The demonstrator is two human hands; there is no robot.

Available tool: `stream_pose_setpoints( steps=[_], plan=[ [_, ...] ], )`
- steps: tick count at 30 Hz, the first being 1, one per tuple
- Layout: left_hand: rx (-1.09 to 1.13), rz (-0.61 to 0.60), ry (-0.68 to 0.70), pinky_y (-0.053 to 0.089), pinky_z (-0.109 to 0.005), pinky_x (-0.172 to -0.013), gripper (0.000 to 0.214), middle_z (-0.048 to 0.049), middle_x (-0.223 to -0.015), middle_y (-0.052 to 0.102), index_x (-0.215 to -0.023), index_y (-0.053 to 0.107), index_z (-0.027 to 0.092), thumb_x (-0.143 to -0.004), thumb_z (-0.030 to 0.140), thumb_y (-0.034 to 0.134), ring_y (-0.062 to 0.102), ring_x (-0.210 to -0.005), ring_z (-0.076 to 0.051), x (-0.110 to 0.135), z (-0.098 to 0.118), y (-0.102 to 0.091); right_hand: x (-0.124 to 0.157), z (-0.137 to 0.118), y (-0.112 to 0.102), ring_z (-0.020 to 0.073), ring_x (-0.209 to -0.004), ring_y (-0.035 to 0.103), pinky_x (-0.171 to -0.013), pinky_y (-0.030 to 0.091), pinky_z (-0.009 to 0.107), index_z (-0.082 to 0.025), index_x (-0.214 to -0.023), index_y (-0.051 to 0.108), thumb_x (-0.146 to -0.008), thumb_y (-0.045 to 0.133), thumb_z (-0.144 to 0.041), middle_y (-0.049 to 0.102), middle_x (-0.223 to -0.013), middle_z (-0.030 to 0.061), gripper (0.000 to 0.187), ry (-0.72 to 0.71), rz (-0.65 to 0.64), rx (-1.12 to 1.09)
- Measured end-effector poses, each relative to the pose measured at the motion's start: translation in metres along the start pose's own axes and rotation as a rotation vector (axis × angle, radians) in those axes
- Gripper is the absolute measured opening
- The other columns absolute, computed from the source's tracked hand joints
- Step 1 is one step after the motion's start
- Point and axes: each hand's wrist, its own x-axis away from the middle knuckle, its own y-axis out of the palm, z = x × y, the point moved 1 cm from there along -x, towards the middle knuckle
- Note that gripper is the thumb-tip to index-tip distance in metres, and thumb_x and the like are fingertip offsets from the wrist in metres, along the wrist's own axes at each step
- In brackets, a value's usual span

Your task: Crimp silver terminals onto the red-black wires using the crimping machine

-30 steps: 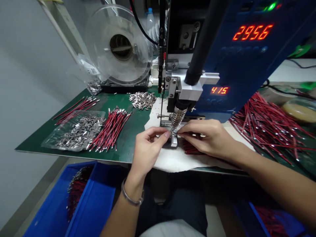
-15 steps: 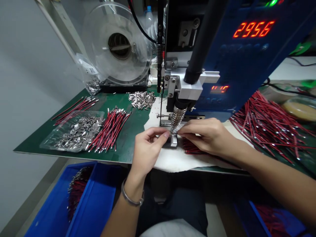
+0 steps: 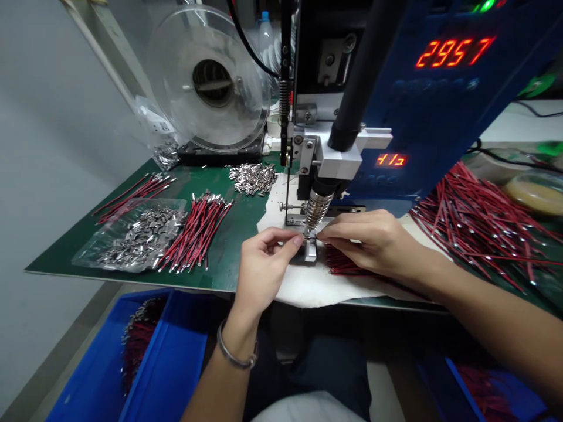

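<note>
My left hand [image 3: 263, 265] and my right hand [image 3: 369, 239] meet at a small metal fixture [image 3: 310, 249] under the ribbed tip [image 3: 316, 208] of the blue machine [image 3: 440, 99]. The left thumb and forefinger are pinched together at the fixture's left side on something too small to name. Pinched at the fixture's right side, the right fingers rest over a bunch of red wires [image 3: 341, 264] lying on a white cloth [image 3: 308, 284]. What the right fingers hold is hidden. A bracelet [image 3: 233, 354] circles the left wrist.
On the green mat [image 3: 229, 234] lie a bundle of red wires [image 3: 196, 231], a bag of metal terminals [image 3: 132, 237], a loose terminal pile [image 3: 254, 177] and more wires [image 3: 136, 190]. A large wire heap [image 3: 479, 220] spreads at right. Blue bins [image 3: 145, 363] stand below; a clear reel [image 3: 211, 79] stands behind.
The machine's upper red counter went from 2956 to 2957 and the lower display changed. Both hands stay pinched at the fixture, barely moved.
</note>
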Motion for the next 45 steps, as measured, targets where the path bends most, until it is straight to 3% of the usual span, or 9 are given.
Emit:
stream_pose_setpoints(
  steps=[11, 23, 34, 45],
  plan=[
    [0.028, 0.022, -0.005, 0.044, -0.020, -0.061, 0.010, -0.0024, -0.075, 0.072, -0.079, 0.075, 0.019, -0.073, 0.027, 0.073, 0.059, -0.066, -0.011, 0.0020, -0.0011, -0.0018, -0.0002, -0.0022, -0.0006, 0.0121, -0.067, 0.063, -0.060, 0.046, 0.022, -0.014, -0.093, 0.066, -0.088, 0.051, -0.010, 0.069, -0.079, 0.0053, 0.016, 0.006, 0.007, 0.013],
    [0.010, 0.036, -0.016, 0.036, -0.020, -0.052, 0.012, -0.0009, -0.064, 0.065, -0.073, 0.073, 0.017, -0.071, 0.029, 0.074, 0.048, -0.056, -0.008, 0.0022, 0.0008, -0.0007, -0.0014, -0.0041, 0.0004, 0.0120, -0.066, 0.063, -0.060, 0.047, 0.022, -0.016, -0.090, 0.066, -0.087, 0.052, -0.011, 0.069, -0.077, 0.0045, 0.016, 0.048, 0.005, -0.009],
    [0.000, 0.034, 0.014, 0.037, -0.021, -0.054, 0.012, -0.0019, -0.069, 0.067, -0.077, 0.072, 0.017, -0.074, 0.029, 0.073, 0.050, -0.058, -0.009, 0.0033, 0.0004, -0.0021, -0.0001, -0.0034, 0.0005, 0.0121, -0.065, 0.062, -0.059, 0.046, 0.022, -0.017, -0.091, 0.066, -0.087, 0.053, -0.013, 0.069, -0.077, 0.0044, 0.014, 0.049, 0.009, -0.011],
    [0.225, 0.045, -0.009, 0.025, -0.019, -0.039, 0.022, 0.0011, -0.068, 0.058, -0.076, 0.058, 0.016, -0.080, 0.036, 0.066, 0.030, -0.041, -0.002, 0.0032, -0.0028, -0.0014, -0.0018, -0.0036, -0.0001, 0.0117, -0.064, 0.062, -0.059, 0.046, 0.022, -0.016, -0.088, 0.067, -0.087, 0.054, -0.013, 0.069, -0.075, 0.0042, 0.013, 0.047, 0.023, -0.014]
  ],
)
